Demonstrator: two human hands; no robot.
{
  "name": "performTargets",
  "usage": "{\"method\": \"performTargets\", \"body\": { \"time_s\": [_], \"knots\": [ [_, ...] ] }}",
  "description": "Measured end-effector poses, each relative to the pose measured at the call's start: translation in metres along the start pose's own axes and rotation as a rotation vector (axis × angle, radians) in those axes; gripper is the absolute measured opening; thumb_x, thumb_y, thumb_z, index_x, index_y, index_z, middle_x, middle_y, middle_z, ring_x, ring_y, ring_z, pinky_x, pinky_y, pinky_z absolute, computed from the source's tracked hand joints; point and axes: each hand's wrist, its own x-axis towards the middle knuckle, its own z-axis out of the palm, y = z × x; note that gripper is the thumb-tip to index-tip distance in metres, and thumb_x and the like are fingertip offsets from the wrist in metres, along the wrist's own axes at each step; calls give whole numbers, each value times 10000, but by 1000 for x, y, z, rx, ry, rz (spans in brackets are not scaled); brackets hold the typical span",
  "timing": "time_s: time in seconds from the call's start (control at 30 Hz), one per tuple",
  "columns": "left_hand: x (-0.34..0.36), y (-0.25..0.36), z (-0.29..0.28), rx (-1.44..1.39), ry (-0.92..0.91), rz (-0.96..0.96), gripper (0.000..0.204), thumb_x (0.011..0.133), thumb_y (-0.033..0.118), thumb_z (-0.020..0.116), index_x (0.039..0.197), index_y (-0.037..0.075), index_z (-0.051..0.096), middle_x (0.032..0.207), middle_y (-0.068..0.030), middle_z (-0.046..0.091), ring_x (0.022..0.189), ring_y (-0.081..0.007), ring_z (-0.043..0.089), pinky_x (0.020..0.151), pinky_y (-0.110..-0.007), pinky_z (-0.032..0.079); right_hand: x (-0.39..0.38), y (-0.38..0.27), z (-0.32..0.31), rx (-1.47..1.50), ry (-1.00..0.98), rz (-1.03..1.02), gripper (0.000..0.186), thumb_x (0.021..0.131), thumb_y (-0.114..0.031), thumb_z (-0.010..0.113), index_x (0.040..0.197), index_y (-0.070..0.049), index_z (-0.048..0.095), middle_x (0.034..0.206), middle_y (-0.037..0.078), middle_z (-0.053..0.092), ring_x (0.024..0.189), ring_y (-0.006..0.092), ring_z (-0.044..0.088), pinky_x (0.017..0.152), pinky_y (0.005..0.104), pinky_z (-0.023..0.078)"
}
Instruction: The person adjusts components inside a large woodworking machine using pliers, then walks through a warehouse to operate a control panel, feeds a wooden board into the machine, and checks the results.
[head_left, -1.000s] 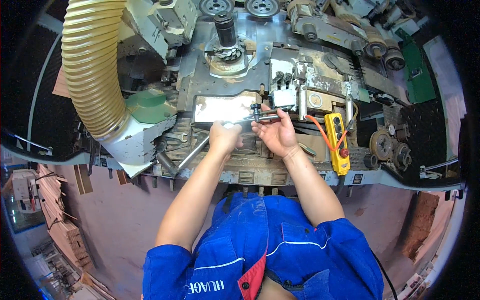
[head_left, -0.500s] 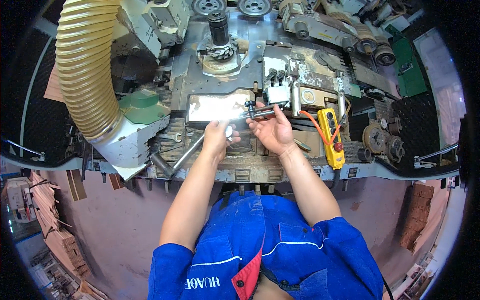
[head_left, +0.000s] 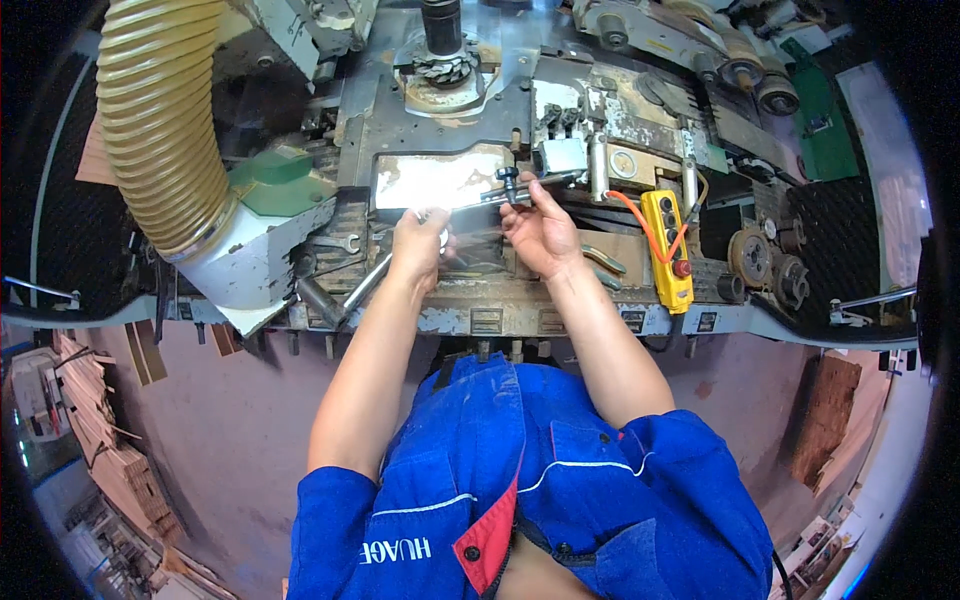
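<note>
A thin metal rod [head_left: 478, 205] with a black knob [head_left: 507, 176] slants by the near edge of a shiny plate [head_left: 435, 180]. The right hand [head_left: 545, 238], palm up, has its thumb and bent fingers around the rod. The left hand [head_left: 415, 245] curls near its other end; I cannot tell what its fingers pinch. A yellow button box [head_left: 667, 250] lies to the right.
</note>
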Motion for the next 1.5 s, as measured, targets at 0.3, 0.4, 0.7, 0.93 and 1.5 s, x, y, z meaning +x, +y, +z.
{"method": "performTargets", "body": {
  "time_s": [0.3,0.4,0.7,0.93,1.5],
  "knots": [
    [8,-33,-13,-76,-276,-113,190,978,240,624,931,62,576,676,-27,547,542,-128,518,466,-268,413,-10,-22,-8,-144,-83,65,208,982,-164,590,1186,-127,594,1014,49,655,886,188,607,761,318,482],
    [12,-35,-16,-26,-327,-111,188,976,236,626,968,57,568,738,-43,560,554,-130,517,453,-259,392,-12,-29,-10,-210,-47,77,233,985,-147,578,1216,-112,580,1023,57,655,871,203,627,745,321,489],
    [25,-34,-18,1,-355,-161,282,906,158,728,1064,1,556,823,-65,609,559,-117,537,427,-235,355,-15,-22,-8,-316,22,-5,344,1001,-202,587,1317,-79,531,1034,46,656,873,169,646,758,300,530],
    [39,-19,-25,-18,-393,-162,165,889,159,733,903,35,624,743,-10,574,577,-89,497,462,-213,335,-10,-6,8,-334,65,-102,339,1006,-185,584,1312,-50,529,1047,60,658,873,163,642,770,297,543],
    [40,-9,-28,51,-425,-159,167,879,141,726,903,-5,649,732,-20,575,582,-83,498,429,-203,329,27,-69,106,-2461,-421,-344,268,920,-209,590,1117,-49,677,983,193,692,935,371,654,872,454,506]
  ]
}}
